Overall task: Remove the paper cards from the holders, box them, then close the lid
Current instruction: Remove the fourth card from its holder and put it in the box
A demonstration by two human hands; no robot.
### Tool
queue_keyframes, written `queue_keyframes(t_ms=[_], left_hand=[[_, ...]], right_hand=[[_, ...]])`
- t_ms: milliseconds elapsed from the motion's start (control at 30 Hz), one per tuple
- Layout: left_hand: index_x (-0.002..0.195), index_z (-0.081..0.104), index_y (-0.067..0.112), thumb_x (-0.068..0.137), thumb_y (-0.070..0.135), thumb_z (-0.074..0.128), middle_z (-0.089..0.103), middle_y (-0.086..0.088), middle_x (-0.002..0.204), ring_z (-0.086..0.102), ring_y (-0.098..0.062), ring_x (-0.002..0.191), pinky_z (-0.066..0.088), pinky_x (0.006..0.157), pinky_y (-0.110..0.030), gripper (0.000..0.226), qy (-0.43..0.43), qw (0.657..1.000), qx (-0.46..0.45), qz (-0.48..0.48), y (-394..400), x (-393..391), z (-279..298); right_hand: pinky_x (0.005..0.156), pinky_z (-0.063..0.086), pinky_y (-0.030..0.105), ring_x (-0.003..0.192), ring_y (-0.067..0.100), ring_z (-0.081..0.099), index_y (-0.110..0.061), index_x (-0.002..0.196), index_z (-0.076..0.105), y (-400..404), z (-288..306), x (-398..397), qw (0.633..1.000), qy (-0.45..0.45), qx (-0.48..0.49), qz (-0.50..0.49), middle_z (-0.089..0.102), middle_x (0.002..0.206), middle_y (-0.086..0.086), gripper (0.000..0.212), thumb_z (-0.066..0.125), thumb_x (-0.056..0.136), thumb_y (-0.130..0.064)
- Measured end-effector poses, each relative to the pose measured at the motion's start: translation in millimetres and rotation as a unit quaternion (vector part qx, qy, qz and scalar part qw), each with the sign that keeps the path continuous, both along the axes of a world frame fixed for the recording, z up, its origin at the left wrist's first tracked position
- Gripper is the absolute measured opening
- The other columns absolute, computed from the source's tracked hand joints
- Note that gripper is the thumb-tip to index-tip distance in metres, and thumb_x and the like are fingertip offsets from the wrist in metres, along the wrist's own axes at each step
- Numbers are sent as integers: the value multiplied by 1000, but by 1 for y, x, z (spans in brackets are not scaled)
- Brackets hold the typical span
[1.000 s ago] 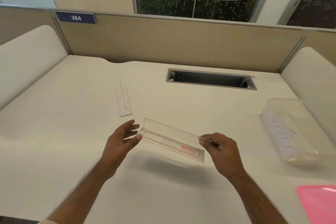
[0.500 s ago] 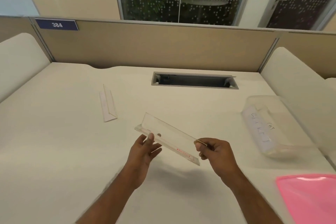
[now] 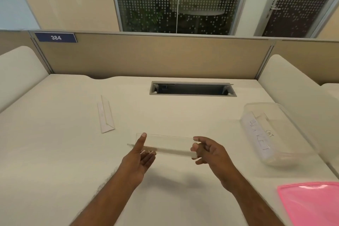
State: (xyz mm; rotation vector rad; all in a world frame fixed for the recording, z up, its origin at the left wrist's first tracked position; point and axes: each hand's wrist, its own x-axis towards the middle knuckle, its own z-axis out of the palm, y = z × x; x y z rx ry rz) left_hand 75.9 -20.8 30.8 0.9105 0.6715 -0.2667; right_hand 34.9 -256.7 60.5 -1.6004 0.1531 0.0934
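Observation:
I hold a clear acrylic card holder (image 3: 168,144) level above the desk, between both hands. My left hand (image 3: 141,159) grips its left end, thumb on the front face and fingers underneath. My right hand (image 3: 209,152) pinches its right end. The holder looks see-through; I cannot tell whether a card is in it. A second holder (image 3: 105,115) with a white paper card lies flat on the desk to the left. To the right stands an open clear plastic box (image 3: 286,134) with handwritten paper cards (image 3: 256,134) inside. Its pink lid (image 3: 311,203) lies at the lower right.
A white desk (image 3: 55,152) is bounded by a beige partition (image 3: 156,55) at the back and padded white dividers on both sides. An open cable slot (image 3: 192,89) is set into the desk behind the holder.
The holder went from slanted to level. My left hand, open beside it a second ago, now grips its left end. The view has tilted upward.

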Motion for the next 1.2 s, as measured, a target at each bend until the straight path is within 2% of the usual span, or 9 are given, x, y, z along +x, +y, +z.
queue_keyframes(t_ms=[133,233,433,600,733,833,933,1067,1200], left_hand=[[104,62,11,61,48,88,64,-13,88,70,-23,72,59,54,-29,63,32,999,10,-3,-3,5,6],[105,61,10,58,51,88,67,-14,86,71,-24,72,59,55,-30,68,34,999,19,-12,-4,6,9],[103,62,10,47,58,89,67,-14,89,72,-22,62,58,53,-30,80,36,998,41,-38,-4,8,9],[106,58,11,50,62,84,64,-14,103,72,-25,83,59,63,-33,80,3,997,49,-60,-4,9,13],[115,56,7,56,55,82,64,-15,113,69,-29,102,56,77,-34,80,-51,997,-11,-58,-9,6,18],[113,61,8,64,47,80,65,-17,116,68,-30,105,56,80,-33,66,-74,993,-1,-90,-23,-1,16],[111,64,6,67,43,82,71,-17,109,71,-30,102,57,81,-34,59,-88,987,37,-133,-40,-12,11],[103,69,4,62,46,86,76,-12,89,74,-23,81,56,68,-29,61,-86,984,76,-135,-52,-20,15],[107,66,8,65,39,88,77,-13,97,73,-27,95,60,73,-36,56,-69,985,108,-118,-49,-17,19]], right_hand=[[78,57,42,84,25,70,-17,128,55,2,1,3,998,-3,60,14,62,93,5,65,74,69,-39],[79,58,43,83,28,69,-16,133,50,6,1,6,997,-1,79,-5,61,92,5,73,76,69,-38],[72,59,38,73,29,67,-14,126,57,8,0,11,993,6,110,-46,63,80,3,58,74,74,-35],[67,57,37,67,32,65,-9,111,65,3,-5,12,989,27,132,-62,62,92,14,38,76,79,-26],[63,56,38,67,35,62,-3,96,69,6,-11,14,975,51,194,-94,55,86,19,36,77,69,-25],[59,56,37,63,31,64,2,96,69,20,-18,14,961,70,241,-117,62,82,19,31,73,73,-19],[62,57,37,67,30,66,1,98,68,39,-25,11,953,86,268,-108,66,87,21,29,71,76,-18],[71,55,38,83,31,66,2,103,64,58,-32,2,960,85,261,-58,68,92,19,35,71,79,-23],[75,53,36,84,23,65,-8,103,64,55,-29,0,973,89,212,-27,70,93,11,44,77,72,-36]])
